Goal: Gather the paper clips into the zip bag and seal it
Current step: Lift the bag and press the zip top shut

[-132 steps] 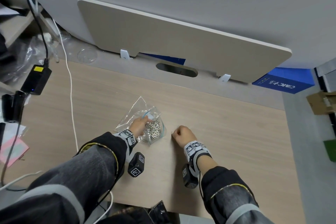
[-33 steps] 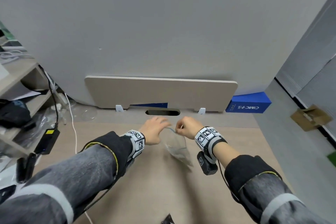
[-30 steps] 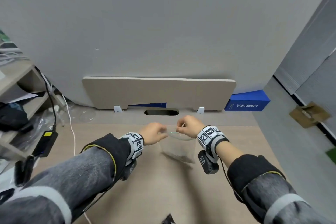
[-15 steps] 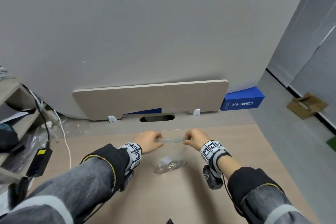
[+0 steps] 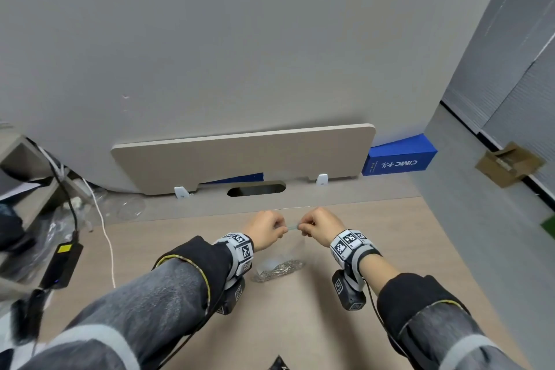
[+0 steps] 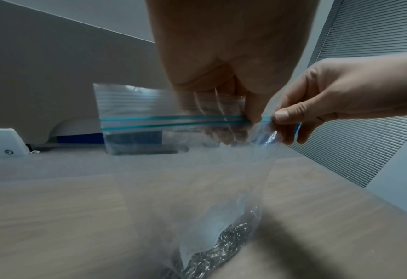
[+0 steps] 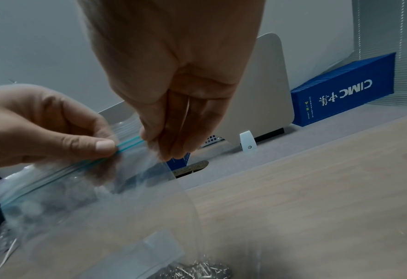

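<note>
Now comes sealing: left hand (image 5: 264, 233) and right hand (image 5: 322, 230) each pinch the teal zip strip (image 6: 173, 120) of the zip bag (image 6: 192, 179), held at frame centre, with paper clips (image 5: 277, 270) pooled at its bottom on the surface (image 5: 375, 243). Next, probably press along the strip. Whether it has already locked shut is unclear.

Both forearms reach forward; left hand (image 5: 265, 232) and right hand (image 5: 321, 229) raised close together, thumbs and fingers pinched
</note>
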